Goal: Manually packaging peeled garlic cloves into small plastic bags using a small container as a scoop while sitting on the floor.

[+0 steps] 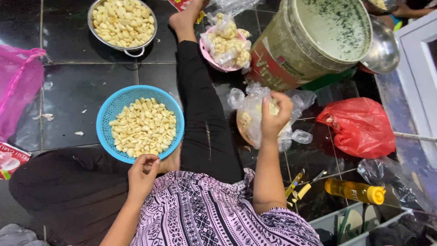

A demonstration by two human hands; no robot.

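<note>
So the right hand (274, 119) is reaching out over the outstretched leg (203, 114), fingers curled around something pale, probably a clove or a bunch of them, pinched right at the mouth of a clear plastic bag (255, 114). That bag sits in a small bowl (242, 130) on the dark tiled floor (73, 95), just to the right of the leg, and it's crumpled up around the hand so I can't tell exactly how much is being gripped.

The left hand (142, 175) is pulled in close to the body, fingers bent inward on a small pale piece, touching the near rim of the blue basket (105, 119). The basket is full of peeled garlic cloves (143, 126) and sits on the floor to the left of the leg.

Further out, by the foot, there's a pink bowl (207, 53) with another bag of cloves, and a metal colander (122, 23) of peeled ones at the far edge of the floor. A big tan bucket (291, 50) stands tilted at the far right, a red plastic bag (359, 126) lies beside it, and a yellow bottle (357, 191) lies near the right elbow. A pink mesh bag (18, 86) sits at the left edge.
</note>
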